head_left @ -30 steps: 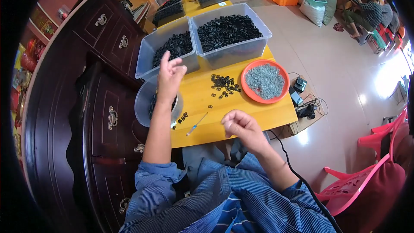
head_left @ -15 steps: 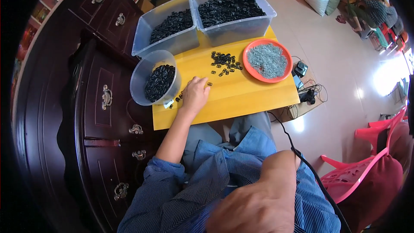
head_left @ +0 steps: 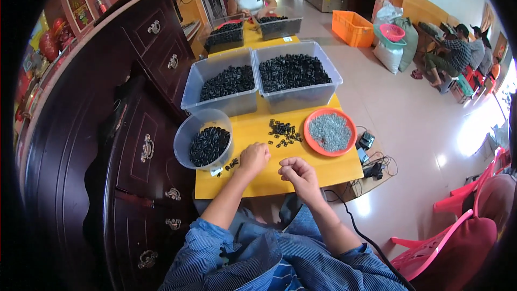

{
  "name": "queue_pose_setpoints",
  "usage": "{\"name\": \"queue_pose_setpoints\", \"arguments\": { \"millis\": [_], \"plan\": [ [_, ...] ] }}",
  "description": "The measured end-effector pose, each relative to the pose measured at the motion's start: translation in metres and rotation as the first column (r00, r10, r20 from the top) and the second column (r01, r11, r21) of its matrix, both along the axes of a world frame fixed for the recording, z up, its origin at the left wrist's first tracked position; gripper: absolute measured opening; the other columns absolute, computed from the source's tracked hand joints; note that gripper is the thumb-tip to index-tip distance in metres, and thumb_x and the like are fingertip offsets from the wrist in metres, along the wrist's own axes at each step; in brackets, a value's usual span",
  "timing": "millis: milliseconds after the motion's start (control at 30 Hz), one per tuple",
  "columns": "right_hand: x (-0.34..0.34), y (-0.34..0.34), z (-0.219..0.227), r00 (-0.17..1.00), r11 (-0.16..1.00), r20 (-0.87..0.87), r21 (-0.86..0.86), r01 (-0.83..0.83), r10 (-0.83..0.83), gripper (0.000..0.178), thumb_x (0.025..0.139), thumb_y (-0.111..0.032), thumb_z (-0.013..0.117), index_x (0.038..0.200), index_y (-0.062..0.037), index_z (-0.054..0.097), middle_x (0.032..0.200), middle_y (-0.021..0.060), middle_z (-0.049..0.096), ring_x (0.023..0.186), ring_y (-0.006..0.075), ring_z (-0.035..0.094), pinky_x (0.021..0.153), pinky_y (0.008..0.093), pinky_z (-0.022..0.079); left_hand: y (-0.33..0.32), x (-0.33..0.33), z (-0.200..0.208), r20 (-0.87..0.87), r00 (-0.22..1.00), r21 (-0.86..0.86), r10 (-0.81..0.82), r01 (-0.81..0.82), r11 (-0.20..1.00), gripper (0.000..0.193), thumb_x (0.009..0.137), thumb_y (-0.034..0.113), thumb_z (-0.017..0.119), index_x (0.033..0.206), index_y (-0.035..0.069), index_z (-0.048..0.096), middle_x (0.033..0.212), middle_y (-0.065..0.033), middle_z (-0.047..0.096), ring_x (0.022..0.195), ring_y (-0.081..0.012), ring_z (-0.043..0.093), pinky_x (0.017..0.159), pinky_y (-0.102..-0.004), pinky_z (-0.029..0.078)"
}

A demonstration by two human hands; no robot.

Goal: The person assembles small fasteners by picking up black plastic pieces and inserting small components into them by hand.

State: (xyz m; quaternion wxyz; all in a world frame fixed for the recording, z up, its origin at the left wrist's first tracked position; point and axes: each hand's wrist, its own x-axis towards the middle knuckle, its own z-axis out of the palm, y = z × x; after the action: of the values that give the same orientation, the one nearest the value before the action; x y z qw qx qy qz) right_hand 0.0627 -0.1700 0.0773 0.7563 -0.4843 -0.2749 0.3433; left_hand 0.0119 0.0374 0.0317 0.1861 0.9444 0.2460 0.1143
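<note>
My left hand (head_left: 254,159) is curled closed just above the yellow table (head_left: 274,187), its fingertips turned out of sight. Facing it with a small gap, my right hand (head_left: 302,179) has thumb and fingers pressed together; whatever either holds cannot be made out. Small black plastic pieces (head_left: 284,132) lie in a loose pile beyond my hands. To their right, an orange-red plate (head_left: 319,150) holds small silvery metal pieces (head_left: 329,131). A round clear tub (head_left: 182,148) of black pieces stands left of my left hand, with several stray pieces (head_left: 231,165) beside it.
Two big clear bins (head_left: 231,109) full of black pieces stand behind the pile. A dark wooden cabinet (head_left: 129,129) borders the left side. Another person (head_left: 249,0) sits at the far end. A black cable (head_left: 355,221) and pink chair (head_left: 431,250) are at right.
My right hand has come from close to my body to the table, beside my left. My left hand has moved away from the stray pieces by the tub. The view has tilted up.
</note>
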Motion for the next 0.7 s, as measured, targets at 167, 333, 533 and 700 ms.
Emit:
{"name": "queue_pose_setpoints", "arguments": {
  "millis": [167,333,533,700],
  "plan": [
    [0.005,0.014,-0.066,0.986,0.967,0.100,-0.207,0.149,-0.131,0.014,0.100,-0.010,0.061,0.112,-0.0023,0.062,0.088,0.0008,0.065,0.080,0.0085,0.063,0.073,0.0237,0.052,-0.025,-0.022,-0.012,0.390,0.919,-0.568,0.065,0.184,0.802,0.015,0.091,0.019,0.072,0.085,0.005,0.071,0.075,0.0002,0.067,0.064,-0.0115,0.060,0.060,-0.0276,0.049],
    [0.009,0.019,-0.088,0.987,0.978,0.150,-0.191,0.082,-0.053,0.013,0.100,-0.013,0.065,0.106,-0.0029,0.059,0.089,0.0009,0.064,0.081,0.0071,0.061,0.069,0.0231,0.052,-0.057,-0.031,-0.003,0.354,0.906,-0.893,0.232,0.255,0.371,0.015,0.093,0.017,0.071,0.086,0.004,0.070,0.076,0.0039,0.064,0.064,-0.0034,0.053,0.057,-0.0196,0.042],
    [-0.003,0.015,-0.077,0.972,0.973,0.233,-0.213,0.088,-0.037,0.011,0.099,-0.011,0.066,0.104,-0.0016,0.064,0.087,-0.0009,0.067,0.080,0.0055,0.060,0.072,0.0225,0.050,-0.063,-0.045,-0.014,0.341,0.887,-0.915,0.311,0.236,0.328,0.013,0.093,0.018,0.071,0.089,0.006,0.071,0.076,0.0043,0.063,0.064,-0.0029,0.053,0.056,-0.0186,0.042],
    [0.001,0.006,-0.079,0.950,0.960,0.311,-0.268,0.080,0.008,0.010,0.099,-0.012,0.066,0.101,-0.0015,0.066,0.084,-0.0010,0.067,0.078,0.0050,0.059,0.071,0.0223,0.049,-0.081,-0.052,-0.031,0.393,0.843,-0.884,0.367,0.237,0.403,0.014,0.095,0.018,0.069,0.087,0.006,0.069,0.074,0.0048,0.062,0.063,-0.0028,0.053,0.055,-0.0194,0.043]
  ]
}}
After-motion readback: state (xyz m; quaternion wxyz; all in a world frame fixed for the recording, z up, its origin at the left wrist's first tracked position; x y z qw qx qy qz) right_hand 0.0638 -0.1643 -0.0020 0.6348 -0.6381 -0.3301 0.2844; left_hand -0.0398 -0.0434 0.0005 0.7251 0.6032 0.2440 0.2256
